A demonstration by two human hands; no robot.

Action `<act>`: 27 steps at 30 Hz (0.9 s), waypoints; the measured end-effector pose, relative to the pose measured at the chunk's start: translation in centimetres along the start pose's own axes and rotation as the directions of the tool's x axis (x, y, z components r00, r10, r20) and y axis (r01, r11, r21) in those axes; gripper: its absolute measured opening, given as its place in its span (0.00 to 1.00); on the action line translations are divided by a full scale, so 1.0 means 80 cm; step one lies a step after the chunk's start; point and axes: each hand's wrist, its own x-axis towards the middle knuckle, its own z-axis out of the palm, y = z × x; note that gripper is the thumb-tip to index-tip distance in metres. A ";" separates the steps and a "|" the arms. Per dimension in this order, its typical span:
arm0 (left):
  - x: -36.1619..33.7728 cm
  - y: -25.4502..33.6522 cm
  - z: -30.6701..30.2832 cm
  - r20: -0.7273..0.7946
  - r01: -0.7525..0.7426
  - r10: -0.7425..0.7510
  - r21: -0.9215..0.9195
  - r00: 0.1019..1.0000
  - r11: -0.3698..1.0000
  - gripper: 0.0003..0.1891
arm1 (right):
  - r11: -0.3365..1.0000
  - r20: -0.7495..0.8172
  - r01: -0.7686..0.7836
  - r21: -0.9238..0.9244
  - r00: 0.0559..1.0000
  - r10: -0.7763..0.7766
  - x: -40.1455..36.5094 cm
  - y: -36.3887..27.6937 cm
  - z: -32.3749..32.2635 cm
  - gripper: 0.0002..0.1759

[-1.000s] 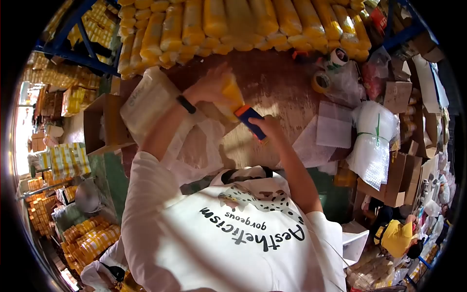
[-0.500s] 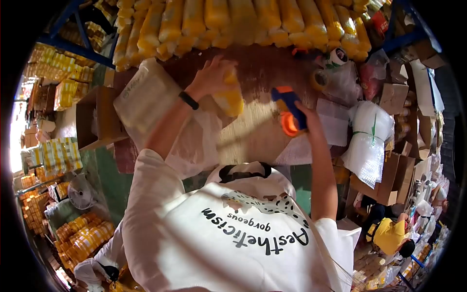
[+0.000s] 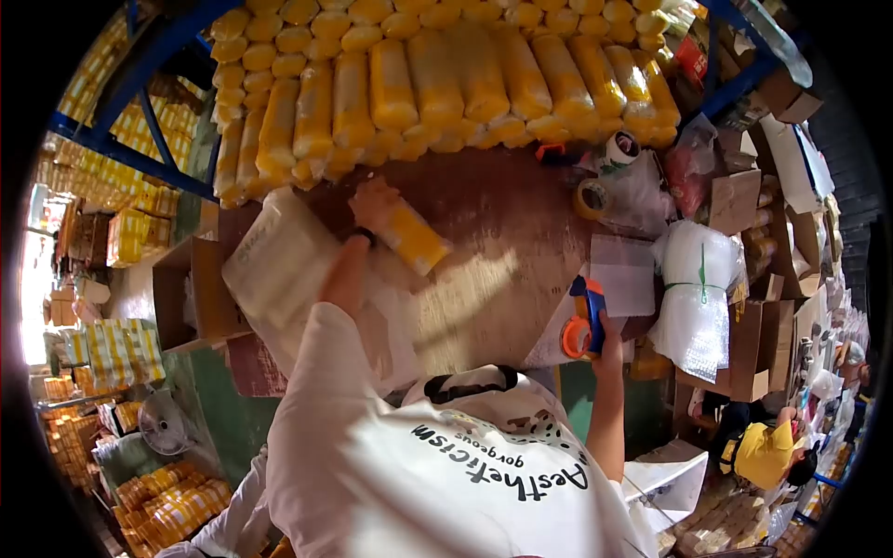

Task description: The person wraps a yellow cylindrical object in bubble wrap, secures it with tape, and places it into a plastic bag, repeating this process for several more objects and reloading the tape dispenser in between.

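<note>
My left hand (image 3: 374, 205), with a black band at the wrist, is closed over the far end of a yellow-and-white wrapped parcel (image 3: 415, 240). The parcel lies slanted over the worktable (image 3: 474, 312). Beside it, under my left forearm, spreads a pile of whitish plastic sheets (image 3: 279, 265). My right hand (image 3: 610, 346) grips a blue-and-orange tape gun (image 3: 588, 307) near the table's front right edge. A flat bubble-wrap sheet (image 3: 623, 265) lies just beyond the tape gun.
Stacked yellow-wrapped parcels (image 3: 437, 84) line the table's far side. Tape rolls (image 3: 589, 199) and a tied bubble-wrap bundle (image 3: 696, 293) are at the right. An open cardboard box (image 3: 200, 293) stands left. A co-worker in a yellow top (image 3: 758, 454) is at lower right.
The camera has tilted up, showing more of the parcel stack. My right hand has carried the tape gun right and closer to me. The parcel under my left hand has turned to a slant.
</note>
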 end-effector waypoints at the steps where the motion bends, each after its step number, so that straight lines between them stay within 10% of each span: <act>1: -0.016 0.025 0.017 -0.137 0.049 -0.029 0.145 0.990 0.988 0.27 | 1.000 0.007 0.002 0.014 1.000 -0.003 0.006 0.006 -0.004 0.12; 10: -0.224 0.213 -0.034 -0.331 -0.468 0.348 -0.425 0.877 0.775 0.20 | 0.993 -0.003 -0.013 -0.118 1.000 0.013 0.033 0.015 0.041 0.15; 11: -0.246 0.220 -0.056 0.042 -0.070 0.413 -0.965 0.910 0.253 0.19 | 0.992 0.011 0.004 -0.128 1.000 -0.003 0.038 0.017 0.044 0.15; 13: -0.237 0.208 -0.060 -0.193 -0.199 0.058 -0.877 0.979 0.437 0.23 | 0.997 0.018 -0.013 -0.070 1.000 0.014 0.052 0.017 0.055 0.15; 15: -0.204 0.173 -0.060 -0.087 0.133 -0.313 -0.776 0.946 0.616 0.33 | 0.998 0.023 -0.059 -0.038 0.998 0.060 0.058 0.021 0.054 0.15; 20: -0.099 0.123 -0.034 0.494 0.663 -0.663 -0.749 0.562 0.004 0.55 | 0.998 0.065 -0.056 0.008 0.996 0.055 0.075 0.043 0.053 0.16; 23: -0.091 0.125 -0.047 0.478 0.698 -0.683 -0.713 0.553 0.066 0.61 | 0.991 0.093 -0.087 0.099 0.993 0.077 0.065 0.045 0.061 0.15; 27: -0.128 0.093 -0.002 0.483 0.296 -0.393 -0.844 0.783 -0.447 0.46 | 0.992 0.066 -0.072 0.107 0.996 0.065 0.071 0.059 0.046 0.15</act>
